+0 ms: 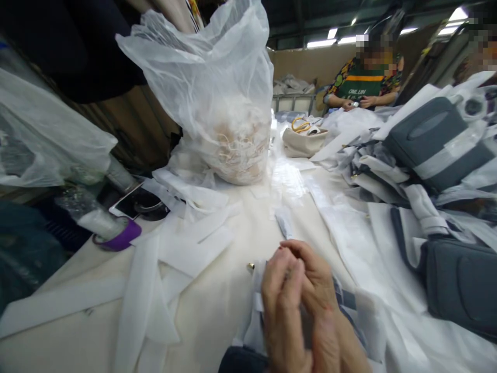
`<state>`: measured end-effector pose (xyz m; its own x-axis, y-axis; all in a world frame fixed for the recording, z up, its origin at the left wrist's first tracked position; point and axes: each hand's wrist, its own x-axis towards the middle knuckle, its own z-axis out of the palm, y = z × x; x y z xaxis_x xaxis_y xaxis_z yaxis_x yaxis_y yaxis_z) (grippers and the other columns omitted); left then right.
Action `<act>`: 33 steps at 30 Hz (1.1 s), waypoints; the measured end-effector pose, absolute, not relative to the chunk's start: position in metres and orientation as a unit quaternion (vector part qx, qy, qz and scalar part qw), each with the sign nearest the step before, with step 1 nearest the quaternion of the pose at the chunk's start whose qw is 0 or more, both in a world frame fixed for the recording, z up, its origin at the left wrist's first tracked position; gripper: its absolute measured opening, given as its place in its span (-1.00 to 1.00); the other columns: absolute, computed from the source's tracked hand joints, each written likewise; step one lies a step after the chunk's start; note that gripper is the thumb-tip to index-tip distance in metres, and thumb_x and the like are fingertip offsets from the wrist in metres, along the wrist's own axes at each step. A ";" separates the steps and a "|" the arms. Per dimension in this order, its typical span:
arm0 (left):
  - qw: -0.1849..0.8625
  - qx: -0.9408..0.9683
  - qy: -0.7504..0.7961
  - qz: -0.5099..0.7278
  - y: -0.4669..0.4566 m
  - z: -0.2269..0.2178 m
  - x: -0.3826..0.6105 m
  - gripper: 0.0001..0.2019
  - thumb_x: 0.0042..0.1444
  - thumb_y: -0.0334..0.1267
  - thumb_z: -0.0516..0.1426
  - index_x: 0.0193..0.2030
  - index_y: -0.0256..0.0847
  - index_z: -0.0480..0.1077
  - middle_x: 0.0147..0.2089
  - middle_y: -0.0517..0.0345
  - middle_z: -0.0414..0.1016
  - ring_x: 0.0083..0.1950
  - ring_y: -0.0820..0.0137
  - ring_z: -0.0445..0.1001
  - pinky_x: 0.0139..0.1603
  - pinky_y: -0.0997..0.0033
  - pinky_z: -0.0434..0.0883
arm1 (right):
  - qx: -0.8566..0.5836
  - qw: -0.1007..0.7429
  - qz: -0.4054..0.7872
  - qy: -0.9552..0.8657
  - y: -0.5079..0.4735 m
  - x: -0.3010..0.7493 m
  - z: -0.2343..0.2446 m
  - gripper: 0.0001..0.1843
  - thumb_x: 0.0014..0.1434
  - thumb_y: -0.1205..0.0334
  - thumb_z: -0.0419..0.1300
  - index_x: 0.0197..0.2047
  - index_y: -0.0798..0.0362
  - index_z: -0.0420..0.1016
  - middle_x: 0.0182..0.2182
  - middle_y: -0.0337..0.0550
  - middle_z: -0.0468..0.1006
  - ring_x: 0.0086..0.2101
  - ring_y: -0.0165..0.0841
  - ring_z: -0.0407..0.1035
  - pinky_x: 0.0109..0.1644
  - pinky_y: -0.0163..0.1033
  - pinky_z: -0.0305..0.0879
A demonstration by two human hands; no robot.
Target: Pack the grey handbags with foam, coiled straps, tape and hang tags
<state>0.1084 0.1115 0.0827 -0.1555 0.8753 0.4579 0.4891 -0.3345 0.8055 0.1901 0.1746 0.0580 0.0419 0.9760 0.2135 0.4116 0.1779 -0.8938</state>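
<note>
My left hand [281, 305] and my right hand [320, 285] are pressed together low in the middle of the view, fingers curled and slightly blurred. Whatever lies between them is covered by the fingers. Just beyond the fingertips shows a narrow pale grey strip [284, 223]; I cannot tell whether it is held or lies on the table. Under and beside my hands is a dark grey item with white wrapping [254, 321], mostly hidden. A small brass-coloured metal piece [250, 266] sticks out to the left of my left hand.
White foam strips [145, 285] lie on the cream table [217, 311] at left, near a purple tape roll [118, 235]. A large clear plastic bag [236, 140] stands behind. Grey bags [438, 140] with white wrapping are piled at right. A co-worker [365, 85] handles something across the table.
</note>
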 end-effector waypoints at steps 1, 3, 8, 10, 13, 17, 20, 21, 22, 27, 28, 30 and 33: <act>0.137 0.608 0.581 0.524 0.112 0.082 0.094 -0.56 0.16 -0.35 0.03 0.20 -0.13 0.14 0.24 -0.11 0.19 0.24 0.15 0.21 0.19 0.06 0.24 | -0.545 0.446 0.317 -0.636 0.176 0.188 0.061 -0.74 0.25 0.09 -0.01 -0.20 0.03 0.42 -0.30 -0.11 0.54 -0.31 -0.31 0.42 -0.19 -0.23 0.33; 0.134 0.561 0.653 0.490 0.115 0.077 0.067 -0.65 0.14 -0.26 0.05 0.08 -0.24 0.23 0.06 -0.14 0.34 0.07 0.17 0.36 0.02 0.12 0.37 | -0.532 0.411 0.306 -0.674 0.178 0.181 0.066 -0.73 0.25 0.11 0.00 -0.17 0.05 0.45 -0.27 -0.08 0.56 -0.26 -0.28 0.42 -0.13 -0.20 0.29; 0.384 0.551 0.652 0.352 0.130 0.060 0.036 -0.72 0.10 -0.10 0.00 -0.23 -0.28 0.36 -0.28 0.00 0.46 -0.24 0.27 0.45 -0.17 0.23 0.41 | -0.554 0.244 0.226 -0.763 0.177 0.168 0.074 -0.65 0.25 0.09 0.04 -0.09 0.15 0.49 -0.30 0.04 0.55 -0.22 -0.13 0.38 -0.06 -0.03 0.18; 0.450 0.529 0.627 0.353 0.134 0.056 0.035 -0.72 0.05 -0.11 0.04 -0.23 -0.31 0.36 -0.32 0.02 0.47 -0.27 0.29 0.45 -0.20 0.29 0.40 | -0.555 0.231 0.224 -0.767 0.175 0.166 0.076 -0.67 0.20 0.08 0.13 -0.10 0.15 0.49 -0.31 0.03 0.53 -0.23 -0.14 0.35 -0.08 -0.06 0.16; 0.517 0.516 0.577 0.365 0.136 0.053 0.035 -0.67 0.00 -0.12 0.12 -0.19 -0.34 0.36 -0.33 0.06 0.48 -0.27 0.30 0.45 -0.22 0.35 0.40 | -0.541 0.264 0.253 -0.758 0.170 0.165 0.079 -0.70 0.12 0.18 0.21 -0.09 0.12 0.47 -0.31 -0.05 0.49 -0.22 -0.21 0.32 -0.10 -0.16 0.16; 0.522 0.541 0.546 0.371 0.136 0.056 0.038 -0.68 0.10 -0.10 0.10 -0.13 -0.31 0.35 -0.18 0.03 0.51 -0.13 0.26 0.44 -0.09 0.34 0.38 | -0.524 0.256 0.223 -0.781 0.168 0.161 0.080 -0.77 0.14 0.27 0.13 -0.12 0.14 0.44 -0.36 -0.10 0.48 -0.28 -0.25 0.31 -0.11 -0.17 0.12; 0.585 0.528 0.491 0.372 0.135 0.063 0.042 -0.64 0.17 -0.10 0.05 0.01 -0.30 0.32 -0.02 0.00 0.48 0.03 0.24 0.41 0.09 0.27 0.32 | -0.545 0.247 0.198 -0.777 0.169 0.156 0.075 -0.78 0.20 0.22 0.08 -0.15 0.15 0.43 -0.37 -0.07 0.49 -0.29 -0.23 0.32 -0.12 -0.17 0.11; 0.595 0.527 0.477 0.376 0.135 0.065 0.044 -0.62 0.19 -0.10 0.03 0.06 -0.29 0.30 0.04 -0.01 0.45 0.08 0.24 0.38 0.15 0.25 0.27 | -0.552 0.249 0.194 -0.772 0.169 0.154 0.073 -0.79 0.21 0.24 0.06 -0.16 0.15 0.42 -0.36 -0.05 0.49 -0.29 -0.22 0.32 -0.12 -0.17 0.11; 0.595 0.534 0.468 0.376 0.135 0.068 0.045 -0.61 0.21 -0.10 0.02 0.10 -0.27 0.27 0.09 0.00 0.42 0.14 0.25 0.34 0.21 0.23 0.22 | -0.560 0.251 0.192 -0.766 0.170 0.153 0.071 -0.81 0.22 0.28 0.04 -0.17 0.15 0.41 -0.35 -0.04 0.50 -0.29 -0.22 0.32 -0.13 -0.18 0.11; 0.554 0.605 0.477 0.316 0.134 0.074 0.043 -0.63 0.20 -0.16 -0.01 0.10 -0.25 0.27 0.11 0.03 0.41 0.18 0.28 0.30 0.23 0.24 0.20 | -0.593 0.262 0.190 -0.737 0.173 0.151 0.068 -0.81 0.22 0.34 -0.02 -0.16 0.14 0.37 -0.37 -0.05 0.49 -0.31 -0.23 0.32 -0.18 -0.23 0.11; 0.543 0.613 0.487 0.302 0.134 0.074 0.042 -0.64 0.20 -0.17 -0.01 0.08 -0.26 0.29 0.05 0.03 0.46 0.14 0.27 0.35 0.20 0.24 0.24 | -0.595 0.266 0.189 -0.735 0.174 0.151 0.068 -0.81 0.22 0.34 -0.02 -0.16 0.14 0.37 -0.39 -0.07 0.49 -0.31 -0.23 0.32 -0.18 -0.23 0.11; 0.523 0.627 0.507 0.277 0.134 0.073 0.040 -0.68 0.18 -0.17 -0.01 0.01 -0.26 0.33 -0.09 0.04 0.52 0.04 0.26 0.42 0.13 0.23 0.30 | -0.600 0.272 0.189 -0.728 0.174 0.150 0.069 -0.82 0.21 0.34 -0.02 -0.16 0.13 0.36 -0.40 -0.09 0.48 -0.30 -0.24 0.33 -0.18 -0.24 0.10; 0.500 0.649 0.518 0.245 0.133 0.072 0.037 -0.74 0.17 -0.17 -0.01 -0.10 -0.23 0.37 -0.20 0.07 0.53 -0.06 0.27 0.45 0.09 0.25 0.32 | -0.617 0.278 0.187 -0.712 0.175 0.149 0.071 -0.80 0.20 0.38 -0.04 -0.15 0.16 0.34 -0.40 -0.06 0.47 -0.30 -0.21 0.34 -0.19 -0.23 0.10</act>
